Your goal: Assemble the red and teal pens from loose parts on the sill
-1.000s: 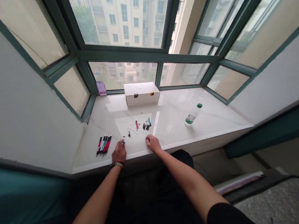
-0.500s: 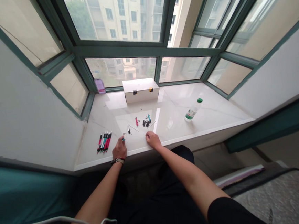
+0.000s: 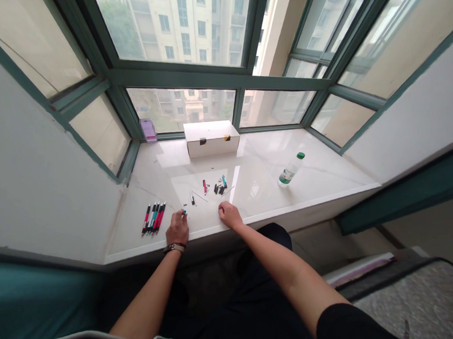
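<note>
left hand (image 3: 177, 229) pinches teal part (image 3: 184, 212) | right hand (image 3: 229, 214) curled, contents unclear | pens (image 3: 154, 218) at left hand's 10 o'clock, likely grouped for order

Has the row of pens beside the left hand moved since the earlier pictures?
No. Judged against the windowsill and the white box, the pens lie in the same place; only the whole view has shifted slightly.

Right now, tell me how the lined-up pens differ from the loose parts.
The pens lie in a row; the loose parts are scattered. The pens look assembled; the parts include separate barrels, black pieces and thin rods. The pens lie left of the left hand; the parts mostly right of it. Both rest on the white sill and include red, teal and black.
</note>
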### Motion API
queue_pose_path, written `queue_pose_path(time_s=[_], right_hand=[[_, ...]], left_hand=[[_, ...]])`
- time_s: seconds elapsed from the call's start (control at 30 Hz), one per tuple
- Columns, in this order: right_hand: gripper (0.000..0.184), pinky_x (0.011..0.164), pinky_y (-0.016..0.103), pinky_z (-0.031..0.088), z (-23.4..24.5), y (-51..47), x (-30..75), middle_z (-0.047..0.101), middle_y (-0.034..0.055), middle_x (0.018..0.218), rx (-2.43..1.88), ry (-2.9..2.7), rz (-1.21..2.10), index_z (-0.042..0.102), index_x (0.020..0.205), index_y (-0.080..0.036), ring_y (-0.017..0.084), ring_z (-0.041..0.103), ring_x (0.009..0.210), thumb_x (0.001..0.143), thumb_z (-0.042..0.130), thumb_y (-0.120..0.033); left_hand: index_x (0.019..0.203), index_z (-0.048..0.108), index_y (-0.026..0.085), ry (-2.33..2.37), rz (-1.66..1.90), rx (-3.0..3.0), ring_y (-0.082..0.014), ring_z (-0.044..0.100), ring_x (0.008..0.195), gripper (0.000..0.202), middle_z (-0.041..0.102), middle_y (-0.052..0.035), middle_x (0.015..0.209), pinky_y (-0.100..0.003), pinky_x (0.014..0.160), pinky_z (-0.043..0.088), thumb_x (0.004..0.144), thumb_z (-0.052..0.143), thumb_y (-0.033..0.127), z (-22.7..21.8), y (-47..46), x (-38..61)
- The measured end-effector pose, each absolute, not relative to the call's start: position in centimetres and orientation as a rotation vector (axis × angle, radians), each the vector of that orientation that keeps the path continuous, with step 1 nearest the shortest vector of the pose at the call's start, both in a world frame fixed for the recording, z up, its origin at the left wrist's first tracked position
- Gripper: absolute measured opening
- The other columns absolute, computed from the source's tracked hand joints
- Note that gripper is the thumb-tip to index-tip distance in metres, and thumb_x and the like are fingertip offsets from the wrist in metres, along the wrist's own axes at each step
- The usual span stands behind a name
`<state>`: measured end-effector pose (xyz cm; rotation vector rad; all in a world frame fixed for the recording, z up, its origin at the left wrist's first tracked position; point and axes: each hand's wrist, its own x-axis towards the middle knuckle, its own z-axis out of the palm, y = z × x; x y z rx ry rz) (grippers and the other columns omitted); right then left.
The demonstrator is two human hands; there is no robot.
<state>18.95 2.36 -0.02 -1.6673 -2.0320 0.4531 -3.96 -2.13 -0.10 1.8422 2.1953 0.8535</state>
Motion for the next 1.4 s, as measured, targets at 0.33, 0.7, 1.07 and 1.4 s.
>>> queue_pose_path(time_s=[0.33,0.7,1.07,1.4], right_hand=[[0.022,0.079,0.027,0.045,0.9,6.2,20.8,0.066,0.0029,0.088,-1.742,-1.903,0.609,0.063,0.104,-0.020,0.017,0.061,0.081,0.086,0.051,-0.017],[0.013,0.077,0.027,0.040,5.0,15.0,25.1,0.058,0.0107,0.110,-1.841,-2.596,0.351,0.072,0.089,-0.019,0.023,0.056,0.098,0.078,0.068,-0.012],[0.010,0.070,0.028,0.040,5.8,13.0,24.0,0.067,0.0120,0.092,-1.600,-2.787,0.422,0.068,0.083,-0.016,0.022,0.061,0.084,0.083,0.058,-0.012],[0.015,0.065,0.028,0.049,8.0,6.9,17.3,0.065,0.0007,0.069,-1.278,-1.739,1.525,0.066,0.086,-0.018,0.015,0.063,0.065,0.077,0.054,-0.019]], left_hand=[[0.124,0.055,0.025,2.190,0.836,1.807,-0.0187,0.062,0.081,0.033,0.062,-0.0079,0.122,-0.028,0.060,0.040,0.100,0.037,0.038,0.2,-2.0,-3.9],[0.122,0.054,0.025,2.210,0.792,1.824,-0.0184,0.063,0.075,0.032,0.065,-0.0057,0.120,-0.029,0.055,0.036,0.101,0.034,0.037,-0.5,-1.5,-4.0],[0.125,0.055,0.025,2.167,0.768,1.783,-0.0182,0.065,0.079,0.033,0.064,-0.0082,0.120,-0.027,0.059,0.041,0.100,0.035,0.035,-0.6,-1.3,-4.2],[0.122,0.054,0.024,2.170,0.788,1.821,-0.0181,0.066,0.081,0.031,0.065,-0.0076,0.117,-0.027,0.062,0.042,0.101,0.033,0.035,-0.9,-1.4,-4.1]])
